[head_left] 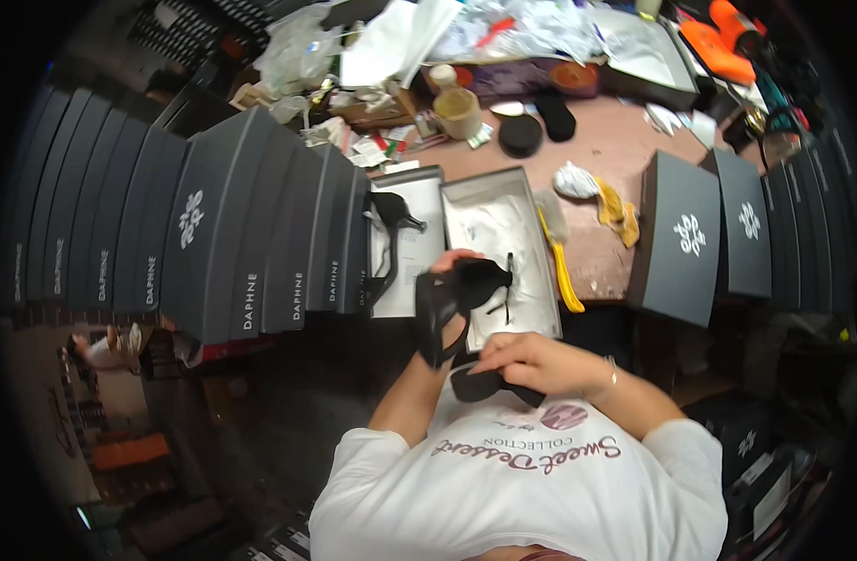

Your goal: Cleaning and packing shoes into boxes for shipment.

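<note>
My left hand (453, 261) is closed round a black high-heeled shoe (437, 313), held up over the near edge of the open shoe box. Close to my chest, my right hand (533, 363) grips a black flat piece (475, 385) whose kind I cannot make out; its fingers cover part of it. In front of me lie the two halves of a grey shoe box, a left tray (417, 294) and a right tray (552, 313) lined with white paper. Another black heeled shoe (391, 210) rests in the left tray.
Rows of dark grey shoe boxes (218, 224) stand at left, with more boxes (681, 234) at right. A yellow-handled brush (564, 271) lies beside the right tray. Farther back are a yellow cloth (617, 210), a round black pad (520, 136), a jar (458, 112) and crumpled paper.
</note>
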Demonstrator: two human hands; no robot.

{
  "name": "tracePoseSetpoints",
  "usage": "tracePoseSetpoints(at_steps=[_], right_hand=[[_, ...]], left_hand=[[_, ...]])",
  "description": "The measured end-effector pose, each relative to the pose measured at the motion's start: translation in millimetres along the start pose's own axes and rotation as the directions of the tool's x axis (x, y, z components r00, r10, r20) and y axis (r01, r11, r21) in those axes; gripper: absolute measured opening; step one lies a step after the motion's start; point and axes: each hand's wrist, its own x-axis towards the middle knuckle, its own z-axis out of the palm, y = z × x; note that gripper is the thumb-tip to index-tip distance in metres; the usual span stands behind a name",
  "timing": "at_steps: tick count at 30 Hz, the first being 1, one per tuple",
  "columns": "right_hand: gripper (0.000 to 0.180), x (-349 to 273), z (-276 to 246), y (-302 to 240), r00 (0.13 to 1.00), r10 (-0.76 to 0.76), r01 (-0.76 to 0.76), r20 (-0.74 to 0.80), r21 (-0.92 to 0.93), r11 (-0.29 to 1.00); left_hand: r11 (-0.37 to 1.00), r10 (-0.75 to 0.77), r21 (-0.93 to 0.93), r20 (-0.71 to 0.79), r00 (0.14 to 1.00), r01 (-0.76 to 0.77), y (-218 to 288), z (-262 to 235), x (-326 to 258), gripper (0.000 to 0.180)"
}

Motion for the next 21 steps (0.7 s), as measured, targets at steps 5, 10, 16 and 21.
tracePoseSetpoints(at_steps=[5,10,16,21], right_hand=[[0.036,-12.3,-55.0,21.1,0.804,-0.064,-0.098,-0.591,-0.237,0.967],[0.034,5.8,-58.2,42.2,0.762,-0.128,-0.175,-0.634,-0.393,0.903],[0.032,13.1,-48.6,40.8,0.736,-0.045,-0.162,-0.675,-0.241,0.957],[0.032,9.8,-23.2,34.0,0.835,-0.003,-0.169,-0.551,-0.262,0.95]], left_hand=[[0.392,-0.766,-0.662,0.15,0.625,0.639,3.6,37.7,-24.9,0.054],[0.293,-0.79,-0.47,0.372,0.488,0.832,22.1,-2.8,-62.9,0.047],[0.588,-0.63,-0.792,-0.324,0.706,0.162,-3.3,-91.8,18.1,0.06],[0.546,-0.549,-0.788,-0.593,0.589,-0.284,-38.6,-101.2,77.2,0.084]])
